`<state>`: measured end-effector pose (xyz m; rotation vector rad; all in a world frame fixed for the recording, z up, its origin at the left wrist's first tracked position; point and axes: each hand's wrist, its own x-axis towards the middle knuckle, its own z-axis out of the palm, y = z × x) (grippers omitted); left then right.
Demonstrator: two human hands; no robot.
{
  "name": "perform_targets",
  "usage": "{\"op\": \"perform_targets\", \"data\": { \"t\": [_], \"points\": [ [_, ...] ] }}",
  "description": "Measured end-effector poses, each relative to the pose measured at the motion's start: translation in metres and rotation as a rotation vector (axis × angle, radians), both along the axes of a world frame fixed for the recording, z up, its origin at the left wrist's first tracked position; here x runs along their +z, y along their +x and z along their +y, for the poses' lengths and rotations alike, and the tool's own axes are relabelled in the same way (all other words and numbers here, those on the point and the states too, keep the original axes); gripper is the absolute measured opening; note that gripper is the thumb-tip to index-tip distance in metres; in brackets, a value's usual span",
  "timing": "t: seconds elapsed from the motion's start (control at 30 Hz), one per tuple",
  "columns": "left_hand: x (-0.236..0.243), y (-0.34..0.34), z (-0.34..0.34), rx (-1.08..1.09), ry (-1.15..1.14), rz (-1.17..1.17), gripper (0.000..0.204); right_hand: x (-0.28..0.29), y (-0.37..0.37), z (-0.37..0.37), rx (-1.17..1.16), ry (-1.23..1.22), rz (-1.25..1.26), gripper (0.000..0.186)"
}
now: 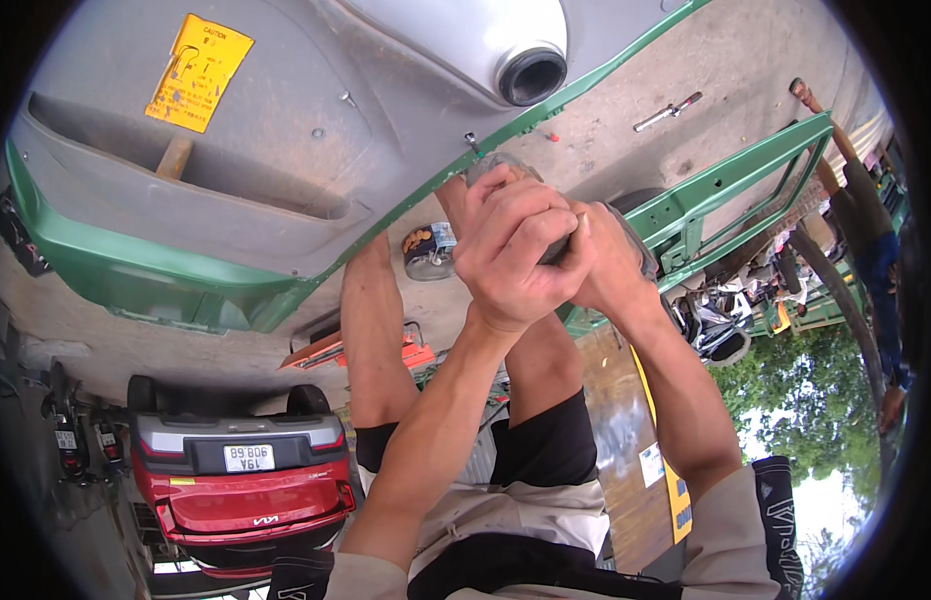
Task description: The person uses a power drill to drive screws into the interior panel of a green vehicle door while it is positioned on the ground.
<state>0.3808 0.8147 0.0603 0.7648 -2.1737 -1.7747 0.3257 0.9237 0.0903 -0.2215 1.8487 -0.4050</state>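
My left hand (521, 245) is closed, its fingers wrapped round something dark. My right hand (608, 255) is pressed up behind it, its fingers mostly hidden. The dark piece (556, 250) shows only a little between the hands, so its kind cannot be told. Just past the knuckles a grey rounded thing (501, 162) shows in part. Both hands are beside the green edge of a large grey moulded panel (276, 90). A small metal fitting (473, 142) sticks out at that edge, near my left fingers.
A silver hand tool (668, 112) and a small red piece (553, 137) lie on the concrete. A green metal frame (726, 195) stands at the right. A small container (429, 252) with orange-brown contents sits by my legs. A red car (246, 490) is parked at lower left.
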Motion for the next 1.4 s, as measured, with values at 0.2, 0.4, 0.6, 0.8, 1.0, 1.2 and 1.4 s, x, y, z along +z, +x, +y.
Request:
{"op": "perform_targets", "data": {
  "t": [0.2, 0.4, 0.6, 0.8, 1.0, 1.2, 1.4],
  "points": [
    [-0.001, 0.000, 0.000, 0.011, 0.000, 0.003, 0.022, -0.001, -0.001, 0.000, 0.009, -0.002, 0.014, 0.032],
    [-0.001, 0.002, 0.002, 0.015, -0.003, -0.003, 0.023, -0.002, 0.001, 0.002, 0.013, -0.013, 0.021, 0.031],
    [-0.002, 0.005, 0.003, 0.004, 0.000, 0.001, 0.023, -0.003, 0.001, 0.004, 0.024, -0.024, 0.036, 0.029],
    [-0.002, 0.003, 0.003, 0.033, -0.013, 0.016, 0.023, -0.001, -0.002, 0.000, 0.033, 0.009, 0.020, 0.028],
    [-0.004, 0.005, 0.005, 0.034, -0.008, 0.022, 0.024, -0.001, -0.005, -0.001, 0.024, 0.001, 0.022, 0.028],
    [-0.003, 0.006, 0.004, 0.013, -0.010, 0.006, 0.023, -0.001, -0.005, -0.002, 0.047, 0.016, 0.007, 0.028],
    [-0.006, 0.002, 0.005, 0.051, -0.004, 0.009, 0.023, -0.003, -0.006, 0.000, 0.048, 0.014, 0.011, 0.027]
  ]
}}
